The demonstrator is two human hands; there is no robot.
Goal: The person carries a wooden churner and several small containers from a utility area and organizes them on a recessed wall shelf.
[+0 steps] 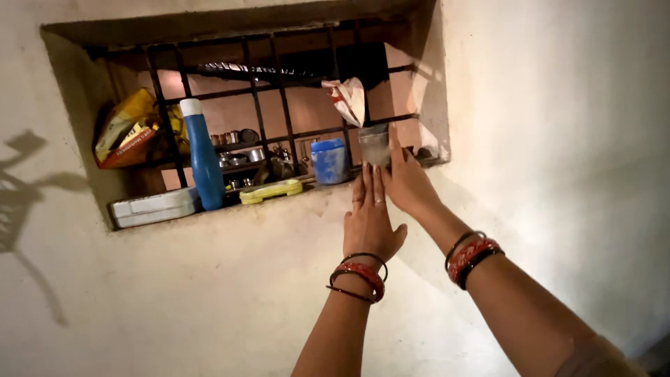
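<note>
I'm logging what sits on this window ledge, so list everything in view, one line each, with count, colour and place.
steel tumbler: 1, grey metal, right part of the ledge, against the bars
blue container: 1, blue with lighter lid, left of the tumbler
yellow case: 1, yellow, flat on the ledge, centre
blue bottle: 1, blue with white cap, upright, left of centre
white box: 1, white, flat, left end of the ledge
yellow packet: 1, yellow and red, upper left corner
cloth pouch: 1, white and red, hanging on the bars
window bars: dark metal grille, across the opening
left hand: flat on the wall below the tumbler
right hand: fingers around the tumbler
</note>
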